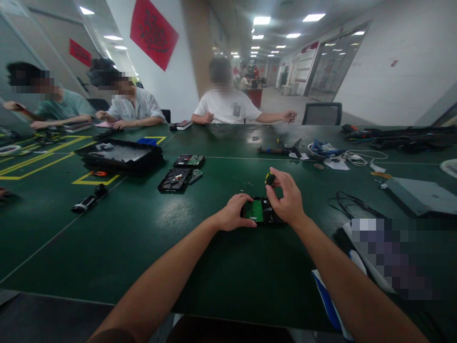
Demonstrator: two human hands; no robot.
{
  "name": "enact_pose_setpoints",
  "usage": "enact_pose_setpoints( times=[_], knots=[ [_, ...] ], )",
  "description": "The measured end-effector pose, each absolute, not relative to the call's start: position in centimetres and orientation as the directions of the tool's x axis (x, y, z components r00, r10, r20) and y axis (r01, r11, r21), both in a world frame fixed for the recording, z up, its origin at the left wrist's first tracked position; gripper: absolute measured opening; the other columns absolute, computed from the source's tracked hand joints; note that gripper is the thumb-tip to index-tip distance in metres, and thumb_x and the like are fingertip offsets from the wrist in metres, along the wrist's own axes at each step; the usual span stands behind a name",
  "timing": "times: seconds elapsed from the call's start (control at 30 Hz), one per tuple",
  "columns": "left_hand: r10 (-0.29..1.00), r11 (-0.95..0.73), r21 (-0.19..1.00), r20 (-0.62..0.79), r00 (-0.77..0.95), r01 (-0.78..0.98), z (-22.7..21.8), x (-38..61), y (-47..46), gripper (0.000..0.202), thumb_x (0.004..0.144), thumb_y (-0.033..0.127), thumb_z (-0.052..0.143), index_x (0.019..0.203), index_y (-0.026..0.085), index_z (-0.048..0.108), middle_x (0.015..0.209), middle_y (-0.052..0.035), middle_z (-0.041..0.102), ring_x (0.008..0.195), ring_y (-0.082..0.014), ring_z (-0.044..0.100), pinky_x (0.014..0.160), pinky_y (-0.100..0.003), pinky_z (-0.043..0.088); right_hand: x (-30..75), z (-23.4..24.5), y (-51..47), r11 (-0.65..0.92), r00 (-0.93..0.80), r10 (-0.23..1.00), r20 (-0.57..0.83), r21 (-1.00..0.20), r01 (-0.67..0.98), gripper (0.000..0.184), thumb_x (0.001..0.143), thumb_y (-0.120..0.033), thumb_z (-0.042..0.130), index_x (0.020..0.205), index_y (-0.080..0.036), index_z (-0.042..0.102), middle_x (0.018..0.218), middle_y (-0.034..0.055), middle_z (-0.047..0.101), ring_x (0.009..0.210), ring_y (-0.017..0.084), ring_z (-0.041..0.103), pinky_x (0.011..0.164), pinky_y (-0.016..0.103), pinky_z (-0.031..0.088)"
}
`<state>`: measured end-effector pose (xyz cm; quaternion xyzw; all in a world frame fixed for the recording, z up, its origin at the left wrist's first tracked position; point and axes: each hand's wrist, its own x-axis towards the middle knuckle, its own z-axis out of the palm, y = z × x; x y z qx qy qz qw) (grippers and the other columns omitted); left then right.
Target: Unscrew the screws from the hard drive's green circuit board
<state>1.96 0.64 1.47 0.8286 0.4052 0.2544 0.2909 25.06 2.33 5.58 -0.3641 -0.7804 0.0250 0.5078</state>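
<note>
A black hard drive (pixel 272 215) with a green circuit board (pixel 254 211) lies flat on the table in front of me. My left hand (pixel 233 212) grips its left end, thumb along the near edge and fingers at the far edge. Over the drive's right part, my right hand (pixel 287 197) pinches the yellow-and-black handle of a screwdriver (pixel 270 178), held upright. The hand hides its lower end, so I cannot tell whether the tip touches the drive. Several tiny screws (pixel 250 184) lie just beyond the drive.
Opened drives (pixel 174 180) with loose boards lie ahead to the left, near a black tray (pixel 119 157). A black-and-white tool (pixel 89 199) rests farther left. Cables (pixel 357 156) and a grey metal box (pixel 421 195) occupy the right. Three people (pixel 228 105) sit across the green table.
</note>
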Motion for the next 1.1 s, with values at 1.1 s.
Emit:
enact_pose_setpoints(
  times=[1.1],
  knots=[
    [0.834,-0.463,0.703,0.141,0.533,0.54,2.1,2.2,0.0,0.084,0.072,0.05,0.087,0.142,0.022,0.051,0.148,-0.0147,0.049,0.144,-0.0365,0.04,0.12,-0.056,0.035,24.7,4.2,3.2,0.721,-0.221,0.656,0.721,-0.513,0.467,0.056,0.101,-0.028,0.054,0.154,-0.03,0.034,0.132,0.0113,0.06,0.105,0.025,0.068,0.098,0.05,0.058]
  ],
)
